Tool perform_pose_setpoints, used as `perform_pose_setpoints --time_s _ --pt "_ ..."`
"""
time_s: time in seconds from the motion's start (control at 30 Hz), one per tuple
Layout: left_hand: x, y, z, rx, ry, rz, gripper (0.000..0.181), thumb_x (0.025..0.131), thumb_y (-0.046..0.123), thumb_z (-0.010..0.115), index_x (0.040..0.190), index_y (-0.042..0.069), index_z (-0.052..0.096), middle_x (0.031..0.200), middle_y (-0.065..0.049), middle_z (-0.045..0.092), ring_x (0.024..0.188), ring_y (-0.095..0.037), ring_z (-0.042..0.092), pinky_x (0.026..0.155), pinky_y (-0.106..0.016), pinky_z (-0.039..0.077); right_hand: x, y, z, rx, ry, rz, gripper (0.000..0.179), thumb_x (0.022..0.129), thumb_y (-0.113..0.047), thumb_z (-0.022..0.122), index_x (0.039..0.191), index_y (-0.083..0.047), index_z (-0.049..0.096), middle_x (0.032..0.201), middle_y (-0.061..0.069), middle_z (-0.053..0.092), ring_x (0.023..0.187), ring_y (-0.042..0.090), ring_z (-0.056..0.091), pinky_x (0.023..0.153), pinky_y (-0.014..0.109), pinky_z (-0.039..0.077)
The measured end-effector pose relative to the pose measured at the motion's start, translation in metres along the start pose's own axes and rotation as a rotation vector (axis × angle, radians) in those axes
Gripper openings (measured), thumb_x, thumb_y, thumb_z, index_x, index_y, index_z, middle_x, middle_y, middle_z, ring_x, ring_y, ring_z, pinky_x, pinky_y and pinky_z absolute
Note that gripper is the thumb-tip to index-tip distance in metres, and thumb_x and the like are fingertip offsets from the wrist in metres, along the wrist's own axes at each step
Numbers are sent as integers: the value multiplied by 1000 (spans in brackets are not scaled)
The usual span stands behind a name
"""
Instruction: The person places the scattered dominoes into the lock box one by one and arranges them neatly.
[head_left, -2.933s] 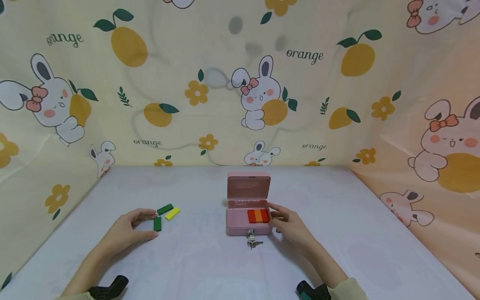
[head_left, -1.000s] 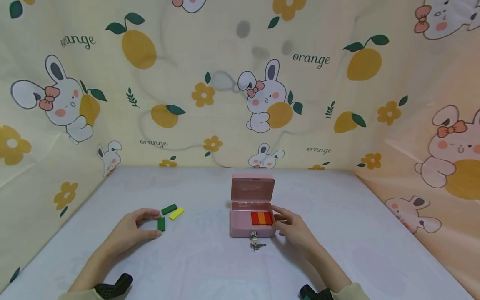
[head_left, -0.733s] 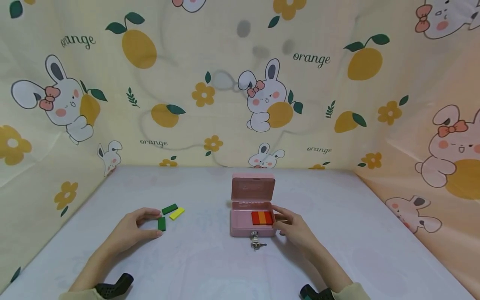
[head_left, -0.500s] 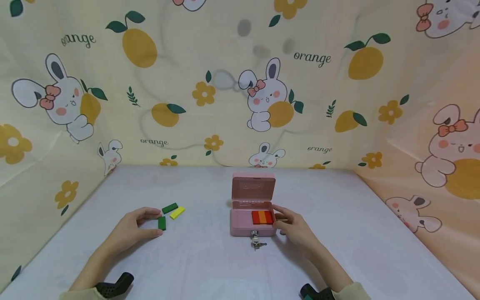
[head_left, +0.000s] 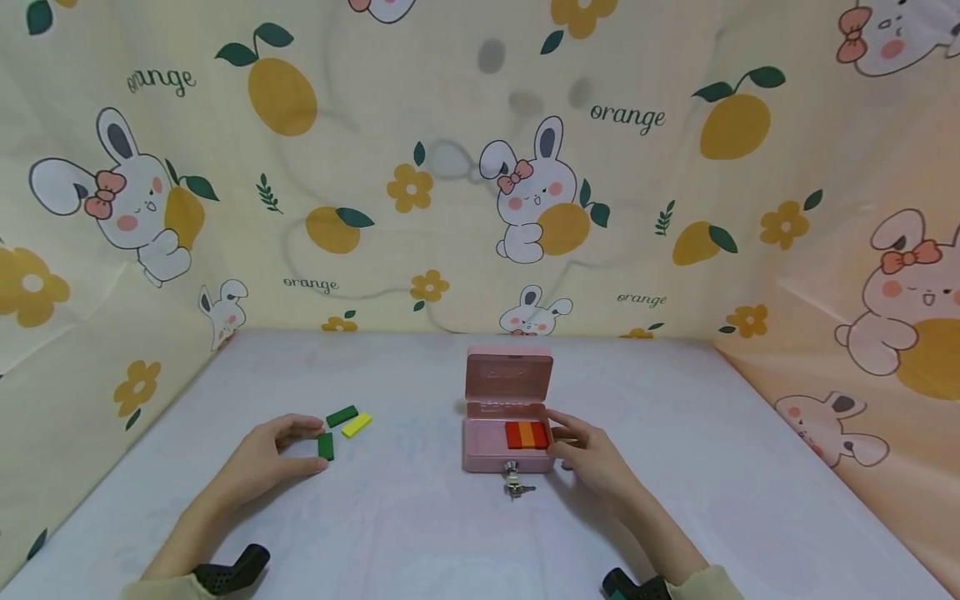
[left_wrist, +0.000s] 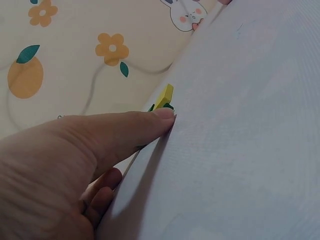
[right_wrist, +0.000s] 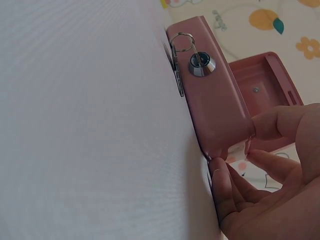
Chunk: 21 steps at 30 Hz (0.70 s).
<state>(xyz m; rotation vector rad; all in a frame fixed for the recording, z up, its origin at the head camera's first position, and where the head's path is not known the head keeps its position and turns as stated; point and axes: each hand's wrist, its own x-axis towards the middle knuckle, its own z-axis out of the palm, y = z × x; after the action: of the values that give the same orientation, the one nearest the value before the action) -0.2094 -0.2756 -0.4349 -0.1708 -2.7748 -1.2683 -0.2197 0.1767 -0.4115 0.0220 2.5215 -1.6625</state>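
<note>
On the left of the table lies a small green block (head_left: 326, 447), with my left hand (head_left: 258, 461) around it. Thumb and finger of that hand meet its near and far ends. Just beyond are a second green block (head_left: 342, 416) and a yellow block (head_left: 357, 425). My right hand (head_left: 592, 454) grips the right side of a pink cash box (head_left: 483, 461), its fingers at the wall and lower corner. The box's lid (head_left: 508, 375) stands up. Inside, red and orange blocks (head_left: 527, 435) lie side by side at the right. Keys (head_left: 517, 487) hang from its front lock (right_wrist: 201, 62).
The white table (head_left: 420, 533) meets a patterned cloth backdrop (head_left: 450, 250) at the back and both sides. Black wrist devices (head_left: 232, 571) sit on both forearms.
The whole head view shifts slightly to the right, as the camera moves a little. Hands, blocks and cash box keep their places relative to one another.
</note>
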Motion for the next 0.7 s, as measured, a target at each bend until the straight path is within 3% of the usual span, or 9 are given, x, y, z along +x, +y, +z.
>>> perform_pose_setpoints --time_s 0.7 --pt "0 3 -3 38 55 36 67 75 40 85 127 6 60 120 -10 65 112 -30 57 94 -52 44 -1 -1 0 -9 5 -7 58 90 -15 67 146 -20 50 136 11 55 111 26 55 89 43 51"
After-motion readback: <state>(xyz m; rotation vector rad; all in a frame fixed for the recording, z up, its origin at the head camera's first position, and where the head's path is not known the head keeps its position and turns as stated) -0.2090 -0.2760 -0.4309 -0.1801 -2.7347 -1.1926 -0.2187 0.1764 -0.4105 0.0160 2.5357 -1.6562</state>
